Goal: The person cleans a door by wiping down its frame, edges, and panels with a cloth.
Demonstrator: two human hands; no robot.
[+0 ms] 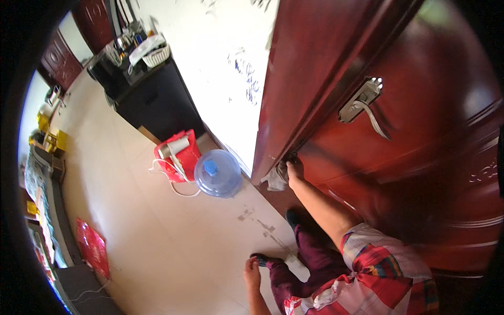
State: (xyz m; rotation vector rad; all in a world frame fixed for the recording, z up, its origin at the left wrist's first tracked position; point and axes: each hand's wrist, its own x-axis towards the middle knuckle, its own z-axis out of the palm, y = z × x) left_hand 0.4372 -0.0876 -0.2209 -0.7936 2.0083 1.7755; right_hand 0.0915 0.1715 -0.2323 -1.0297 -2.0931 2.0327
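Note:
My right hand (294, 169) is stretched out to the edge of a dark red door (354, 157), low beside the door frame (303, 67). It grips a crumpled grey cloth (277, 178), which hangs down next to the frame. A metal lever handle (366, 106) is on the door above that hand. My left hand (252, 270) hangs over the floor near my foot, its fingers loosely bent and apart, with nothing seen in it.
A clear blue water bottle (218, 173) stands by the wall, beside a red bag (189, 155) with a hair dryer (175, 147) on it. Behind is a black cabinet (157, 102) bearing a white basket (156, 57). A red bag (93, 248) lies near the sofa.

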